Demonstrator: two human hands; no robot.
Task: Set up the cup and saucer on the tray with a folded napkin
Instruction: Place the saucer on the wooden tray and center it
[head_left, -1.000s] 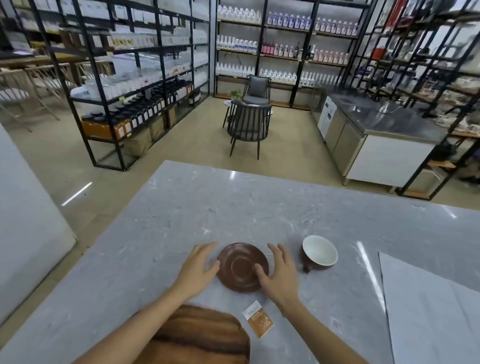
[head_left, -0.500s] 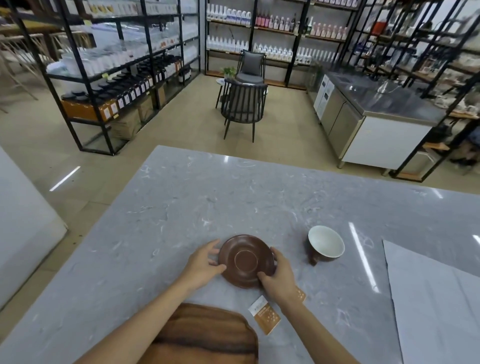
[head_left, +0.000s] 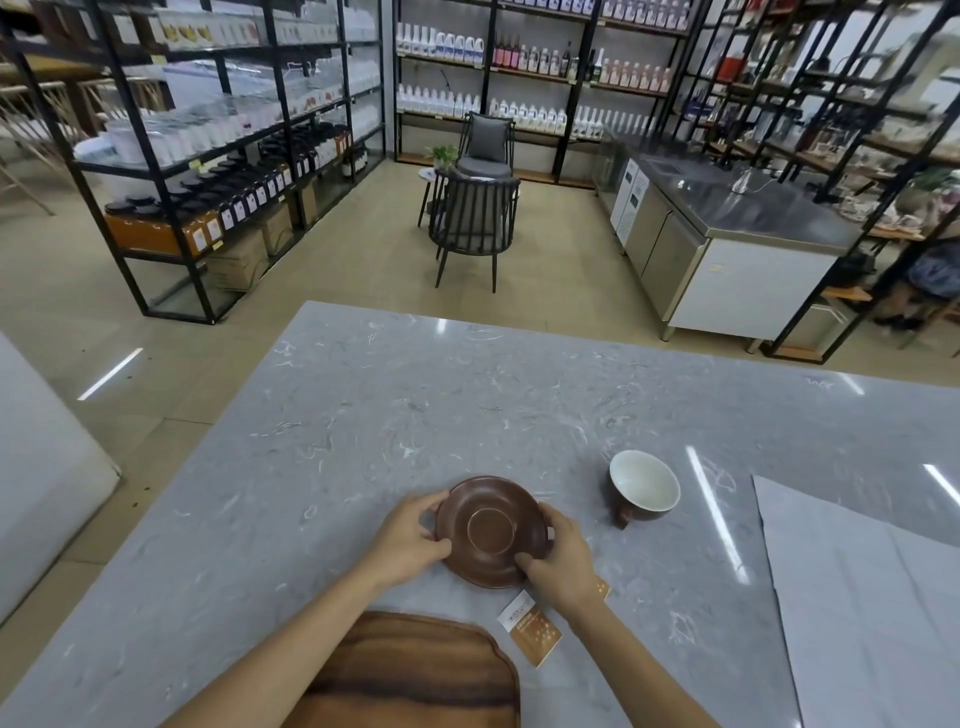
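- Saucer (head_left: 491, 530) sat on the grey marble table (head_left: 363, 426), just beyond the far edge of the wooden tray (head_left: 410, 675); the step in hand looked like lifting it toward the tray.
- Left hand (head_left: 408, 540) pinched the saucer's left rim, thumb over the edge; right hand (head_left: 558, 558) pinched the near right rim likewise.
- Cup (head_left: 644, 486), white inside and brown outside, stood upright to the right of the saucer, apart from it, handle toward the near side.
- Next move would probably call for a level lift and a short carry nearward onto the tray, then fetching the cup.
- Large grey sheet (head_left: 862, 597) lay at the right, possibly the napkin, not yet folded.
- Orange-and-white sachet (head_left: 530, 629) lay by the right wrist; its print was too small to read. Shelf bottle labels were also illegible.
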